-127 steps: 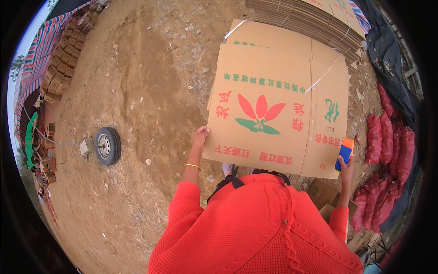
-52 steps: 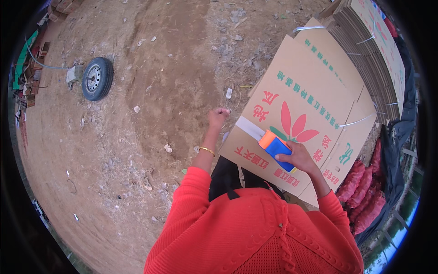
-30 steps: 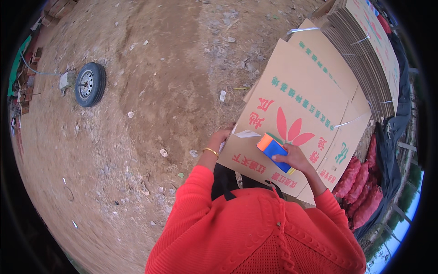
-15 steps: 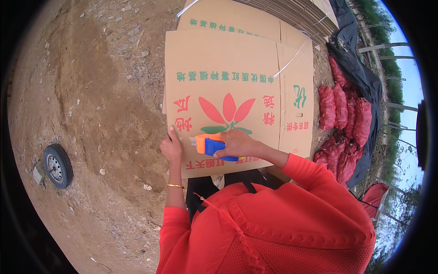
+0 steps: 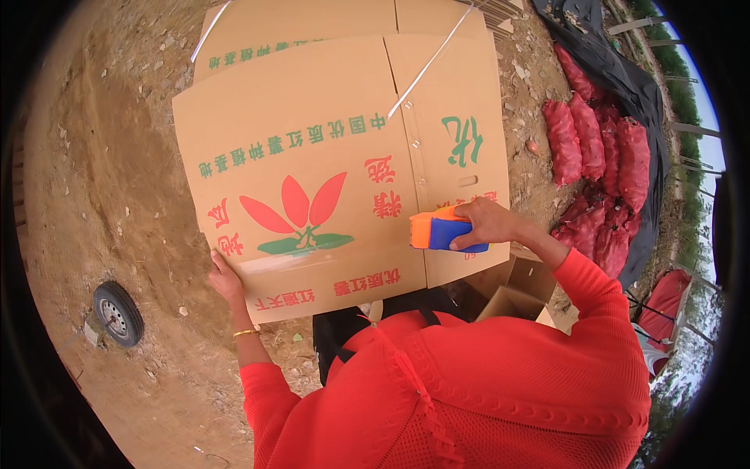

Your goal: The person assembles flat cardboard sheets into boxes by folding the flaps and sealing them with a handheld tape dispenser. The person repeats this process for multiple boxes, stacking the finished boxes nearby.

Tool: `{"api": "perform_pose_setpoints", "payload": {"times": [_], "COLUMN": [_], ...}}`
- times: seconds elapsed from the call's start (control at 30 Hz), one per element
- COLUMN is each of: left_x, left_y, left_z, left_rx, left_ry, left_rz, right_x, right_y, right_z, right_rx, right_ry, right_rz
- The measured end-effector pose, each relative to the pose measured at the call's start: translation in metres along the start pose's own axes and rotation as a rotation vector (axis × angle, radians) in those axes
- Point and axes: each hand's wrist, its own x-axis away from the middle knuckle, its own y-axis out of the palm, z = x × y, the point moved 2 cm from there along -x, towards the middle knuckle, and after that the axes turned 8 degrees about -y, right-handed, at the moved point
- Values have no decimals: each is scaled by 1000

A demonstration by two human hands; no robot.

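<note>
A flattened brown cardboard box (image 5: 340,168) with red and green printing lies before me, slightly turned, on top of another flat box (image 5: 312,19). At its lower left edge, my left hand (image 5: 226,277) grips the cardboard, thumb on top and the other fingers partly hidden beneath. My right hand (image 5: 496,224) is closed around an orange and blue tape dispenser (image 5: 445,233). It holds the dispenser over the box's right side panel, near the lower edge. Whether the dispenser touches the cardboard I cannot tell.
White strapping (image 5: 430,69) crosses the far part of the cardboard. Red mesh sacks (image 5: 582,137) lie at right beside a black tarp (image 5: 617,62). An open carton (image 5: 512,303) stands close by my right side. A wheel (image 5: 117,314) rests on the dirt at left.
The flat box has shifted left and turned a little, with my left hand moving left along with it. My right hand has carried the tape dispenser from the printed middle to the right panel.
</note>
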Motion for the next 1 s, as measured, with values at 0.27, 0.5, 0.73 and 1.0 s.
{"api": "perform_pose_setpoints", "payload": {"times": [0.27, 0.5, 0.73, 1.0], "left_x": [14, 6, -2, 2], "left_y": [-6, -5, -4, -4], "left_z": [19, 8, -3, 2], "left_rx": [-67, -98, -95, -117], "left_ry": [28, 15, 36, 32], "left_rz": [136, 168, 185, 184], "right_x": [94, 121, 129, 119], "right_y": [-42, -37, -22, -13], "right_z": [124, 183, 227, 244], "right_rx": [-126, -246, -325, -345], "right_ry": [132, 184, 197, 227], "right_rz": [30, 19, 52, 37]}}
